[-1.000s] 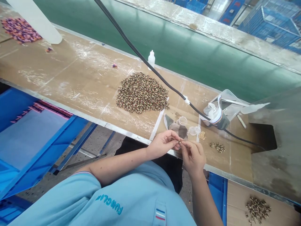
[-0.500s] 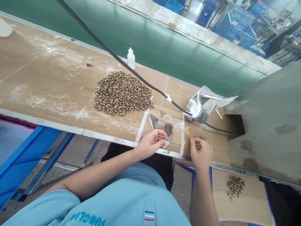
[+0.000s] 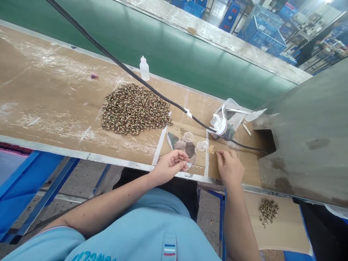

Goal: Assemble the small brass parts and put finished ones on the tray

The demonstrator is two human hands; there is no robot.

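My left hand (image 3: 171,165) hovers at the table's front edge with its fingers curled and thumb near the fingertips; whatever it may hold is too small to see. Beyond it lie dark and brownish patches of cloth (image 3: 185,146), a small round clear dish (image 3: 188,137) and a clear cup (image 3: 202,145). My right hand (image 3: 230,165) is over the cardboard to the right, fingers bent down, with a tiny thing I cannot make out at the thumb and fingertip. Small golden beads (image 3: 211,149) lie just left of its fingertips.
A large pile of small metal rings (image 3: 136,108) covers the table's middle. Behind it stands a white bottle (image 3: 144,69). A black cable (image 3: 119,63) crosses above. A clear bin (image 3: 231,112) sits back right; a smaller metal pile (image 3: 268,211) lies lower right.
The whole view has shifted slightly. My right hand has moved a little away from me and turned over the small dark pieces, its fingertips nearer the golden beads. My left hand keeps its pose.
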